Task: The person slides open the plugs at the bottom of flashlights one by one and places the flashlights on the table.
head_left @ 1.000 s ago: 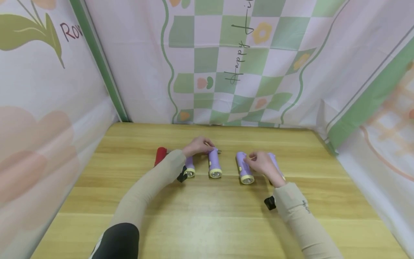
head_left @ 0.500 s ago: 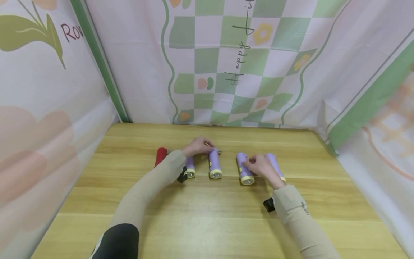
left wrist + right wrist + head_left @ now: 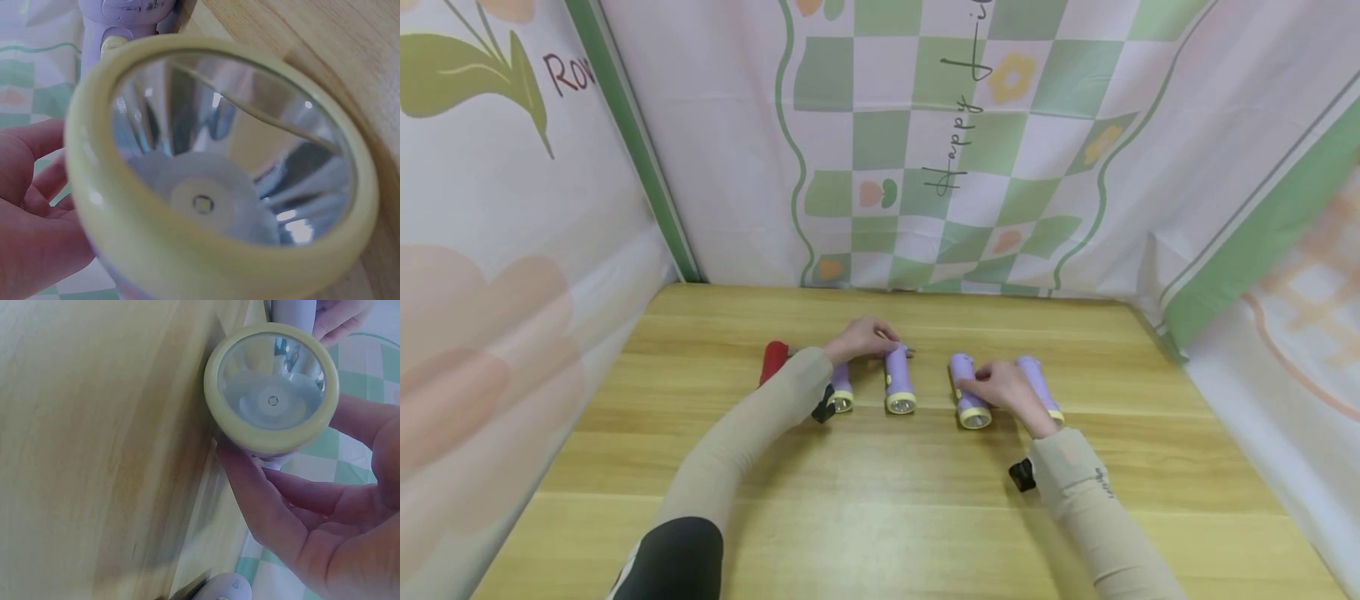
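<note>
In the head view my left hand [image 3: 862, 337] pinches the tail end of a purple flashlight [image 3: 898, 375] with a pale yellow head. A small metallic piece sticks out beside that tail. My right hand [image 3: 1006, 386] grips another purple flashlight [image 3: 962, 373] lying to the right, thumb and fingers on either side of its body in the right wrist view. Its yellow-rimmed lens [image 3: 273, 400] faces that camera. Under my left wrist lies a third purple flashlight [image 3: 841, 390], partly hidden; a yellow-rimmed lens [image 3: 203, 203] fills the left wrist view, hiding my left fingertips.
To the right of my right hand lies one more purple flashlight [image 3: 1037, 386]. A red flashlight-like object [image 3: 773, 360] sits at the left, half covered by my sleeve. All rest on a wooden table [image 3: 880, 508], with printed curtains [image 3: 730, 167] behind and on both sides.
My right hand has shifted slightly left and down, its fingertips now further over the flashlight beside it. The left hand has stayed in place on its flashlight.
</note>
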`<state>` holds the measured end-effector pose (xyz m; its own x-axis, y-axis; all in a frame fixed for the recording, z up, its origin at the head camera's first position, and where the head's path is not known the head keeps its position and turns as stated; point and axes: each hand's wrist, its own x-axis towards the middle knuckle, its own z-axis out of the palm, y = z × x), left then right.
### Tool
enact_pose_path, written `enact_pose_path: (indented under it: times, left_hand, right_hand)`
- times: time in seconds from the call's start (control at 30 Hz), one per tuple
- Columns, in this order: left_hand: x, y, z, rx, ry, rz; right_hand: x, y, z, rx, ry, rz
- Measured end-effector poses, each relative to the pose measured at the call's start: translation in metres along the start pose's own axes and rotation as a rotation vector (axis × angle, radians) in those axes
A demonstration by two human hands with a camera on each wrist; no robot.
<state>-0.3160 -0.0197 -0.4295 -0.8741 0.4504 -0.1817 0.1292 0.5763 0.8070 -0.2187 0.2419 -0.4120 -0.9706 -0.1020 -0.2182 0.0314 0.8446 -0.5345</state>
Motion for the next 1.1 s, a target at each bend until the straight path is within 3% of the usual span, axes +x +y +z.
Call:
enact_pose_path:
  times: [1.1]
  left_hand:
    - [-0.0029, 0.0034, 0.0009, 0.027, 0.004, 0.007]
  right_hand:
    - [-0.0003, 0.0020, 0.0028, 0.089, -0.014, 0.023]
